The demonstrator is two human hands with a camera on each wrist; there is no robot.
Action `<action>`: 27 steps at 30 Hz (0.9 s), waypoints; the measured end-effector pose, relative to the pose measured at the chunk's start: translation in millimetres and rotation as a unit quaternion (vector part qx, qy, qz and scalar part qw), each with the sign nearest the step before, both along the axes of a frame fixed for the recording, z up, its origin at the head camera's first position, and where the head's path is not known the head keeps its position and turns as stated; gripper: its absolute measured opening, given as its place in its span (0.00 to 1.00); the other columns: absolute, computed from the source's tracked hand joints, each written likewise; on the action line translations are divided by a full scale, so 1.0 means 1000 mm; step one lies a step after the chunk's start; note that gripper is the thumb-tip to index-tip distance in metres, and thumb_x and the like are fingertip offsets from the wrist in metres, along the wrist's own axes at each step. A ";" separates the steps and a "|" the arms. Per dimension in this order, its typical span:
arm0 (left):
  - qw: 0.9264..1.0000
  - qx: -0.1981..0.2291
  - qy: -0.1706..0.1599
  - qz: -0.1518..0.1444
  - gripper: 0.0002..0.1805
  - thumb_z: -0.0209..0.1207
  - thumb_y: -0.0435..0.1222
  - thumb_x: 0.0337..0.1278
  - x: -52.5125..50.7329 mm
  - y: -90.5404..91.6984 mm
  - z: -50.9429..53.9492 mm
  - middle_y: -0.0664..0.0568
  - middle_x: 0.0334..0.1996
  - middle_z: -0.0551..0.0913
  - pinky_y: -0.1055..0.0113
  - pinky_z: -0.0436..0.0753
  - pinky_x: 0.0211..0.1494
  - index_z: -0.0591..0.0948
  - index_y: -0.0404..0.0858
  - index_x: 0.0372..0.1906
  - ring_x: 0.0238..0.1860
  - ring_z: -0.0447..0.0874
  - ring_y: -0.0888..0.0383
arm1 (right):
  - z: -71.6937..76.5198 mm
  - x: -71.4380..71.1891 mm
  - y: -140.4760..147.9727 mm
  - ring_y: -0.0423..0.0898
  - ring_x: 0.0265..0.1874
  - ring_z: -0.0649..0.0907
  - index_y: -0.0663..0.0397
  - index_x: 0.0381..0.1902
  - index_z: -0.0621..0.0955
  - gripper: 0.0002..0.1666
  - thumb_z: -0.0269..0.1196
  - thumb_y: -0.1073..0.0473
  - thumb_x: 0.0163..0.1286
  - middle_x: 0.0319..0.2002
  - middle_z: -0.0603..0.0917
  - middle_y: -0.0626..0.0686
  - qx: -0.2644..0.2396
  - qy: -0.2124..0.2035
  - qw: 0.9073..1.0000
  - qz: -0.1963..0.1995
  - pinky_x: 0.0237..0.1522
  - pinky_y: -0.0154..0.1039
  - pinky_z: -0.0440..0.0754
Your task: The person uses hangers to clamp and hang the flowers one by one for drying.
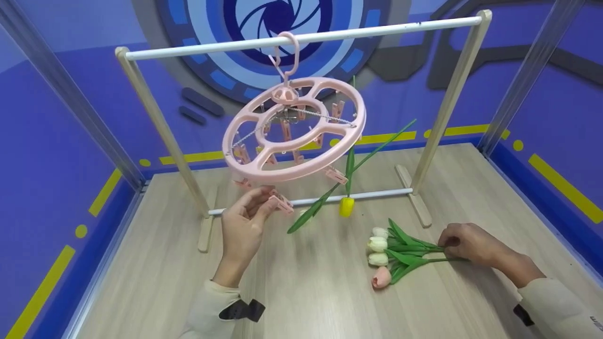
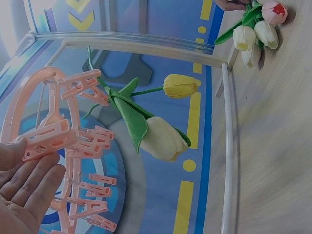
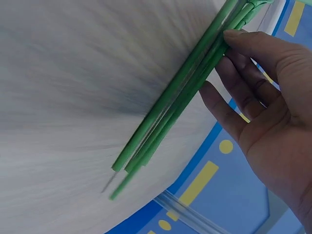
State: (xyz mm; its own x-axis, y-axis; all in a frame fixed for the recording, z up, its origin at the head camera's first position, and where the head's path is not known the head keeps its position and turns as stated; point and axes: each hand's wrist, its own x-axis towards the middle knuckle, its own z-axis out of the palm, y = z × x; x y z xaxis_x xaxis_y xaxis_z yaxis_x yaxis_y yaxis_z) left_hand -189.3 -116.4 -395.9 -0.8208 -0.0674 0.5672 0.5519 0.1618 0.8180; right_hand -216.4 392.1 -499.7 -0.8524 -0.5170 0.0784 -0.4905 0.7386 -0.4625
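Note:
My left hand (image 1: 242,230) pinches a pink clothespin (image 1: 281,203) between thumb and fingers, below the near rim of a round pink hanging dryer (image 1: 294,176). In the left wrist view that clothespin (image 2: 48,139) lies along the fingers, with no flower visible in it. From nearby clips a yellow tulip (image 1: 346,207) and a white tulip (image 2: 163,139) hang head down. On the tabletop at right, my right hand (image 1: 476,245) pinches at the green stems (image 3: 170,107) of several white tulips (image 1: 378,245) and a pink tulip (image 1: 381,278). How many stems it grips cannot be told.
The dryer's hook (image 1: 293,54) hangs over the white top bar (image 1: 377,32) of a wooden stand. A lower white bar (image 1: 377,194) joins the stand's feet. More clothespins (image 1: 286,131) dangle around the dryer. Blue patterned walls (image 1: 61,141) enclose the table on three sides.

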 end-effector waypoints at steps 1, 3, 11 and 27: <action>1.000 0.001 -0.001 0.000 0.12 0.68 0.24 0.67 0.000 0.000 0.000 0.41 0.45 0.90 0.65 0.90 0.50 0.86 0.26 0.53 0.44 0.92 0.49 | 0.000 0.000 0.000 0.38 0.34 0.82 0.50 0.36 0.88 0.12 0.73 0.72 0.60 0.35 0.84 0.43 -0.001 0.003 1.000 -0.001 0.34 0.39 0.83; 1.000 0.000 -0.003 0.001 0.12 0.67 0.24 0.67 0.000 0.000 0.000 0.41 0.46 0.91 0.65 0.90 0.50 0.86 0.26 0.53 0.45 0.92 0.49 | 0.001 -0.001 0.000 0.38 0.33 0.82 0.52 0.36 0.88 0.12 0.73 0.73 0.60 0.35 0.84 0.43 -0.007 0.014 1.000 -0.001 0.33 0.39 0.83; 1.000 0.002 -0.006 -0.001 0.13 0.68 0.24 0.67 0.001 0.001 0.002 0.41 0.46 0.91 0.64 0.90 0.50 0.86 0.26 0.54 0.45 0.92 0.49 | 0.018 -0.003 -0.002 0.37 0.32 0.79 0.52 0.37 0.88 0.14 0.71 0.75 0.61 0.34 0.81 0.42 -0.024 0.075 0.997 -0.019 0.32 0.37 0.81; 1.000 -0.006 -0.005 -0.004 0.13 0.69 0.26 0.67 0.001 0.003 0.000 0.44 0.45 0.91 0.65 0.90 0.50 0.87 0.28 0.53 0.44 0.92 0.51 | 0.059 0.002 -0.021 0.34 0.33 0.80 0.51 0.41 0.90 0.18 0.72 0.78 0.61 0.36 0.84 0.44 -0.058 0.188 0.980 -0.001 0.33 0.28 0.82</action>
State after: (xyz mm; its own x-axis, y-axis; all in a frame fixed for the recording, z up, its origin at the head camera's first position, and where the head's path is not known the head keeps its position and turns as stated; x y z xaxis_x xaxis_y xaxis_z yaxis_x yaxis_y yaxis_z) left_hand -187.9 -113.4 -396.1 -0.8267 -0.0545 0.5599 0.5454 0.1665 0.8215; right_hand -214.8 371.0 -440.3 -0.7535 -0.4840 0.4450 -0.6404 0.6935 -0.3301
